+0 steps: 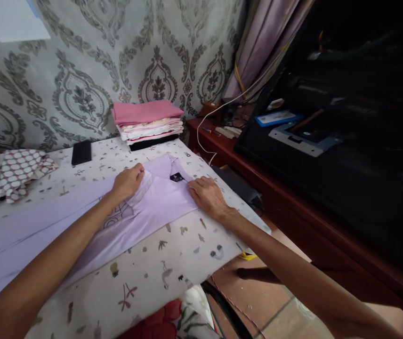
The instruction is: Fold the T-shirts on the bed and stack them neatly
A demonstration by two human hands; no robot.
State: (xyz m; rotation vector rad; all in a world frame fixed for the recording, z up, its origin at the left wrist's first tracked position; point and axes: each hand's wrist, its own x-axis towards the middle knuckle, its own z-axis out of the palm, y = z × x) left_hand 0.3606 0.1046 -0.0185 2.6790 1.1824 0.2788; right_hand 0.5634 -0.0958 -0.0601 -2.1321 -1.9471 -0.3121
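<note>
A lavender garment (166, 197) lies spread over a white table (173, 263) with a small printed pattern. My left hand (128, 182) is closed on the garment's fabric, beside a gathered fold and above a dark line print. At the neckline, near a black label (177, 177), my right hand (206, 195) has its fingers bent over the garment's right edge, pinching the cloth. The far left part of the garment runs under my left forearm and out of view.
Behind the garment stands a stack of folded clothes (147, 123), pink on top. A black phone (81, 153) and crumpled patterned cloth (18, 174) lie at the left. A dark red cabinet (279, 188) with a large black screen (357, 155) stands at the right.
</note>
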